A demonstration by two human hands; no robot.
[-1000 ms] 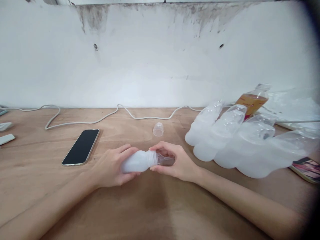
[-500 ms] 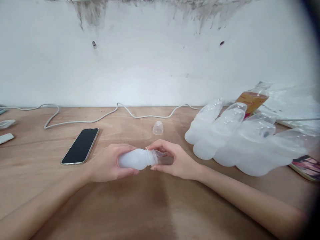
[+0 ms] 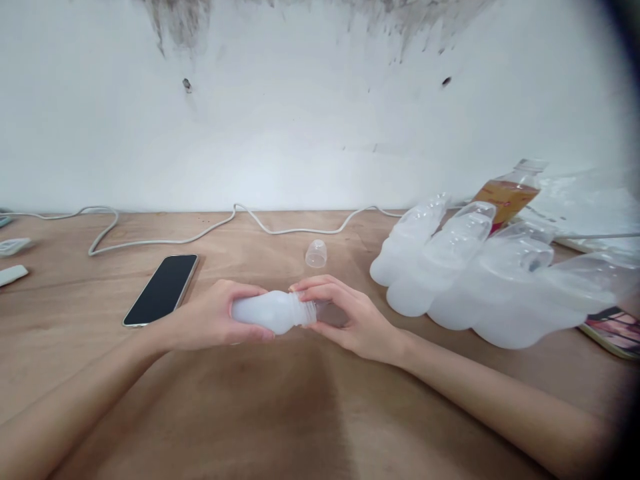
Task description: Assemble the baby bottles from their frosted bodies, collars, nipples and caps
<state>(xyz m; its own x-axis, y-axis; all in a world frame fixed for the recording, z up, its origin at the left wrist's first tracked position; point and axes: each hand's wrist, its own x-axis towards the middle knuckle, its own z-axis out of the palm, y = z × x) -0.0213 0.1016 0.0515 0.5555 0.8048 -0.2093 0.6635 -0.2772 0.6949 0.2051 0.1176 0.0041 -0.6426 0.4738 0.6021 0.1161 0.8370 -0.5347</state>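
Note:
A small milky-white baby bottle (image 3: 265,313) lies level above the table with its ridged collar (image 3: 306,312) toward the right. My left hand (image 3: 213,317) wraps round the bottle's base, thumb and fingers on opposite sides. The fingertips and thumb of my right hand (image 3: 353,317) close on the collar at the other end. Whatever sits beyond the collar is hard to make out behind those fingers. Just past the hands, a small clear dome cap (image 3: 316,254) stands on the table.
Several white bottles with clear tops (image 3: 465,287) lie bunched on the right. Behind them leans a bottle of amber drink (image 3: 507,195). A dark-screened phone (image 3: 163,290) rests on the left of the wooden table (image 3: 240,413). A white cable (image 3: 280,232) runs along the wall.
My right hand's fingers have shifted on the collar. The clear teat-shaped tip that stuck out to the right no longer shows plainly. My left hand and the bottle have moved slightly left.

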